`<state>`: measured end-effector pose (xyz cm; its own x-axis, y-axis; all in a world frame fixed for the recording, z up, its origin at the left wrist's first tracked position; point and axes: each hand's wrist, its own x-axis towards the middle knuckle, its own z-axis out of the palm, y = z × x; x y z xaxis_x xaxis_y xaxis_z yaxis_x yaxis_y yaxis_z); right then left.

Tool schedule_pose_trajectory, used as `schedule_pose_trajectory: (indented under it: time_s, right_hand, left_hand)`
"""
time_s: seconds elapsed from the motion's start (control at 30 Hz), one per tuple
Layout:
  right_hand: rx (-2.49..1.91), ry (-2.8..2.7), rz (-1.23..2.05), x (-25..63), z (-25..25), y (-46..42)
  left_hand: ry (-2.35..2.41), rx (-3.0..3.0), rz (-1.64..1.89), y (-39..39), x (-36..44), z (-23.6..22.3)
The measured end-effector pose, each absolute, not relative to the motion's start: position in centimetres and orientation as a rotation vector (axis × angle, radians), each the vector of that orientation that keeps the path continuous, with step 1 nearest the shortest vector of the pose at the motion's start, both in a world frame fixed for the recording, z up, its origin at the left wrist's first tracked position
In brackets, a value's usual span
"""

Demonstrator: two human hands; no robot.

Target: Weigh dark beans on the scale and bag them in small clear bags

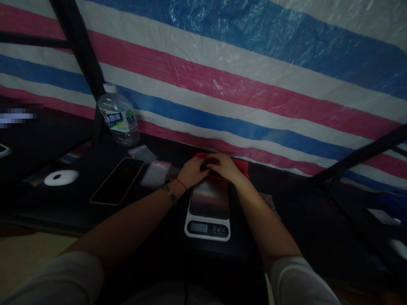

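My left hand [194, 171] and my right hand [226, 167] meet over a red bag or tray [242, 166] just behind a white digital scale [207, 228]. Both hands have curled fingers, their tips close together over something dark in the red thing. What the fingertips pinch is too dark and small to make out. The scale's metal plate [210, 201] lies between my forearms with nothing visible on it, and its display is lit. Left of my left wrist are small clear zip bags [154, 173].
A phone [117, 182], a white rounded case [61, 177] and a large clear bottle [119, 116] stand or lie on the left of the black table. A small bag [269, 201] sits beside my right forearm. Behind hangs a striped plastic sheet [222, 80] with dark metal posts [81, 46].
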<state>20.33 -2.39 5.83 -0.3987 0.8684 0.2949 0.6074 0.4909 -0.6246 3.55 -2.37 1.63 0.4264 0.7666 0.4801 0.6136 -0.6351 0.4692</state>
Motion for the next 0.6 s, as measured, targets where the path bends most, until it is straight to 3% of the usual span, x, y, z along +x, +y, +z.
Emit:
schedule_pose_trajectory:
  time_s: [0.3, 0.6]
  right_hand:
    - [-1.206, -2.169, 0.576, 20.7, 6.0, -2.3]
    - [-1.257, -2.191, 0.334, 20.5, 6.9, -2.5]
  left_hand:
    - [1.261, 2.414, 1.013, -2.2, 3.6, 1.3]
    - [1.241, 2.369, 1.098, -2.4, 3.5, 1.4]
